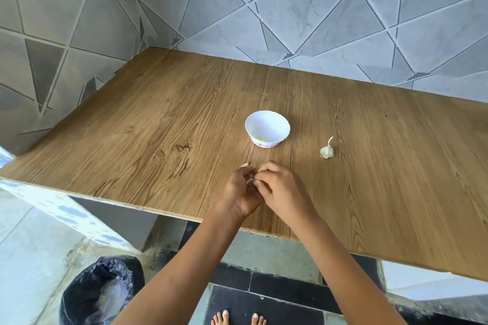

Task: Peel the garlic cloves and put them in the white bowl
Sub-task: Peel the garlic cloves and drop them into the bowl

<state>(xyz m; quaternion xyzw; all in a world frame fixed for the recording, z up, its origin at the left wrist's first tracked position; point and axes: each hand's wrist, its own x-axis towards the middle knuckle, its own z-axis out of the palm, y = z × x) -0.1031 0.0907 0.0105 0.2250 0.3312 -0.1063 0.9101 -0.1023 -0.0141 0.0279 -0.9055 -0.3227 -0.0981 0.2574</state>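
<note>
Both my hands meet low over the wooden table near its front edge. My left hand curls round a garlic clove, of which only a small pale patch shows between the fingers. My right hand pinches at the same clove from the right. A white scalloped bowl stands just beyond the hands, with something small and yellowish at its bottom. A partial garlic bulb with a stalk lies to the right of the bowl. A small pale garlic piece lies on the table by my left hand.
The wooden table fits into a corner of tiled walls at the back and left. Below its front edge, a bin lined with a black bag stands on the floor at the lower left. My bare toes show on dark floor tiles.
</note>
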